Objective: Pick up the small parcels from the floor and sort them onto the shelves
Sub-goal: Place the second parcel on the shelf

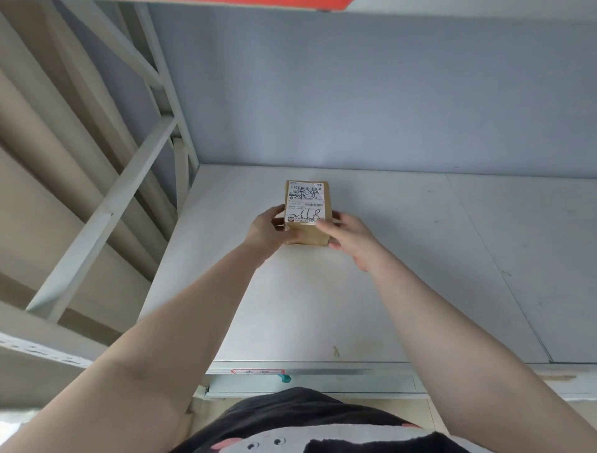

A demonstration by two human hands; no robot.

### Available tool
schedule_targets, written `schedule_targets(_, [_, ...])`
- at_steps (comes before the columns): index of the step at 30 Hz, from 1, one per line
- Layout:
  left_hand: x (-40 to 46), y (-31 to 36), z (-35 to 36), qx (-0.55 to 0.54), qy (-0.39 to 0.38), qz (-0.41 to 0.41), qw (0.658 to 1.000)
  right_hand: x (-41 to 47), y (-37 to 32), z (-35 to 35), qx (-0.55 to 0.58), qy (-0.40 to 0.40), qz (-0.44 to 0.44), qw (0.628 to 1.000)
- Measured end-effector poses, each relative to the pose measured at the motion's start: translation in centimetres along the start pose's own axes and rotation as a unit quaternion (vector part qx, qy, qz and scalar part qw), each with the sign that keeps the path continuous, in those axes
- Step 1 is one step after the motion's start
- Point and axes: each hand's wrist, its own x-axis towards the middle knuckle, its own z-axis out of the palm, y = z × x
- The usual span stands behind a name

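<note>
A small brown cardboard parcel [307,211] with a white shipping label and handwritten marks on top sits on the white shelf board [403,258], towards its back left. Both my arms reach out over the shelf. My left hand [265,231] grips the parcel's left side, thumb on the near left edge. My right hand [350,239] holds its right side, with fingers lying over the label's near corner. The parcel's near face is partly hidden by my fingers.
A grey back wall [371,97] closes the shelf behind the parcel. White metal uprights and a diagonal brace [106,210] stand at the left. The shelf's front rail [323,372] carries a red-edged tag. A red-orange edge [274,3] shows overhead.
</note>
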Motion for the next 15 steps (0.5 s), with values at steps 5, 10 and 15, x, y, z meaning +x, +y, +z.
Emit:
schedule_targets(5, [1.2, -0.6, 0.7, 0.04, 0.016, 0.028, 0.999, 1.5, 2.0, 0.3, -0.086, 0.077, -0.047, 0.992])
schedule_targets(10, [2.2, -0.6, 0.7, 0.054, 0.019, 0.037, 0.998, 2.8, 1.8, 0.3, -0.142, 0.083, -0.064, 0.984])
schedule_targets(15, [2.6, -0.1, 1.0, 0.085, 0.028, 0.054, 0.995, 3.6, 1.7, 0.3, -0.16, 0.093, -0.07, 0.98])
